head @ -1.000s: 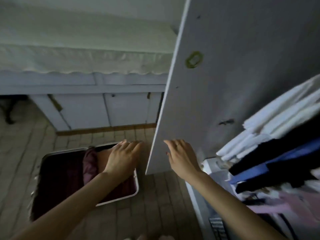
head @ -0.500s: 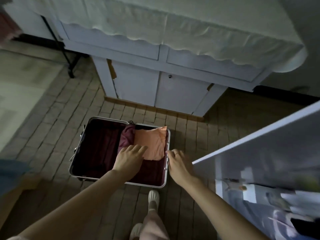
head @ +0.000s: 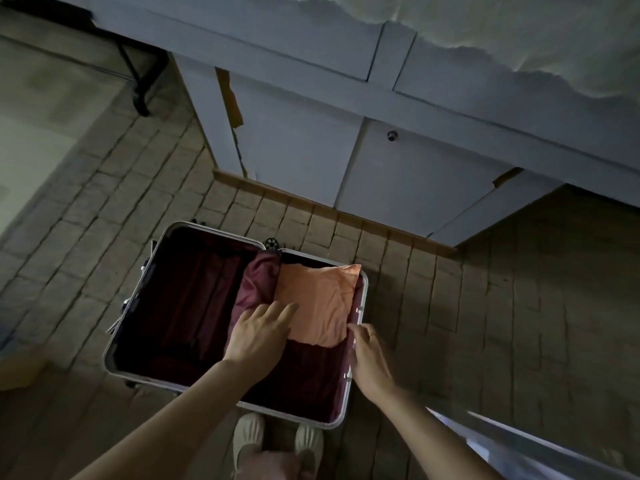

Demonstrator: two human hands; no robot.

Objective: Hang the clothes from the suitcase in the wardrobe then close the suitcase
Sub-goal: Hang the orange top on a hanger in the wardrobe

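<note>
- The suitcase (head: 114,355) is lying open flat on the brick floor (head: 450,306), its long axis running from the lower left towards the upper right of the view, with its two halves sitting side by side.
- The left half is showing only dark maroon lining; the right half is holding a folded orange garment (head: 318,299), whose long side is running away from the person towards the far rim.
- A maroon fabric flap (head: 256,285) is lying just beside the garment on its left, along the hinge line between the halves.
- The left hand (head: 258,336) is hovering palm down with fingers straight and loosely spread, its fingertips overlapping the garment's near left corner; whether it is touching cannot be told.
- The right hand (head: 369,358) is reaching over the suitcase's right rim, its fingers extended towards the garment's near right corner; actual contact is unclear.
- A pale cabinet (head: 294,150) is standing just beyond the far rim, leaving a narrow strip of floor between them.
- Open floor is lying to the right of the suitcase, while the person's shoes (head: 247,434) are standing just at its near edge.
</note>
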